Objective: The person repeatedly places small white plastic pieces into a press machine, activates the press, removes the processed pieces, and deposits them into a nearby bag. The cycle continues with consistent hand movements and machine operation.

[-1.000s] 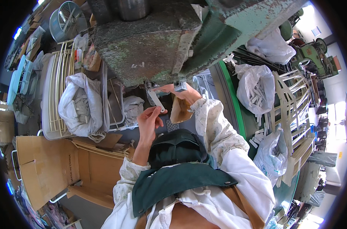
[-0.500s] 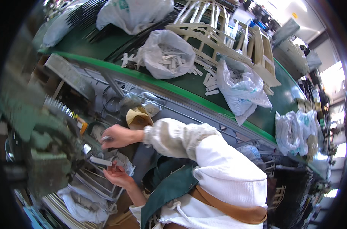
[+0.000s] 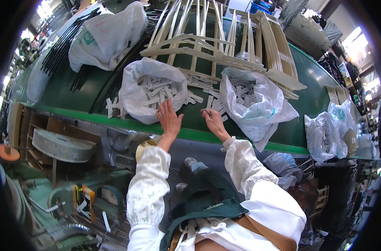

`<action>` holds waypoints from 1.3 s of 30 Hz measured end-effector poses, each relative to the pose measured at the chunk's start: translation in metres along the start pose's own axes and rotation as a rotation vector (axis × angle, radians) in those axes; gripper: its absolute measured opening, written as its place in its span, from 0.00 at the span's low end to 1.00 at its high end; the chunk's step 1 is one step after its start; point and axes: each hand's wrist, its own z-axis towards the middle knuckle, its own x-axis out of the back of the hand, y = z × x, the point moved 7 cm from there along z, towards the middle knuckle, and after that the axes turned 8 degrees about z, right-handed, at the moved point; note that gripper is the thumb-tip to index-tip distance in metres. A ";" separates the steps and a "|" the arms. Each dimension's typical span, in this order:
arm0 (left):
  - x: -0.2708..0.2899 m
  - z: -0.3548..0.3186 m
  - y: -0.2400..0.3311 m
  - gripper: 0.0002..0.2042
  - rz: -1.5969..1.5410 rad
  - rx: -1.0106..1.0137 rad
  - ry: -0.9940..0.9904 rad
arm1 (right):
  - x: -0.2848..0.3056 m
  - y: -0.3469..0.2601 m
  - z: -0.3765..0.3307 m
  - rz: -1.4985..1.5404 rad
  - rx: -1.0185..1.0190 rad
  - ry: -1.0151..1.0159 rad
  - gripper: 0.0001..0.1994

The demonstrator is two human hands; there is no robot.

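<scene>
My left hand reaches over the near rim of a white woven bag, fingers stretched out and open. Its fingertips are at the flat white strips with holes that fill the bag; whether they touch them I cannot tell. My right hand is closed, thumb and fingers pinched on a small greyish thing whose kind is not clear. It hovers by the loose flat strips on the green table, left of a second white bag of similar pieces.
Cream slatted frames lie behind the bags. The table's green front edge runs before me. A green machine stands at lower left, with a white strip near it. More bags sit at the right.
I have turned from the machine at left to the table. Both hands moved to the right and up toward the bags. The white strip that was in my left hand is no longer there.
</scene>
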 end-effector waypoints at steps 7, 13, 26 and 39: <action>-0.014 0.083 -0.085 0.08 0.103 0.190 0.079 | 0.020 -0.009 0.045 -0.324 0.235 0.034 0.15; 0.015 0.105 -0.110 0.07 -0.072 0.126 0.037 | -0.076 -0.019 0.111 -0.452 0.496 -0.224 0.33; 0.027 0.117 -0.152 0.09 -0.098 0.231 0.089 | -0.142 -0.031 0.109 -0.616 0.723 -0.361 0.30; 0.086 0.181 -0.222 0.09 -0.132 0.380 0.490 | -0.200 -0.042 0.133 -0.535 0.596 -0.400 0.20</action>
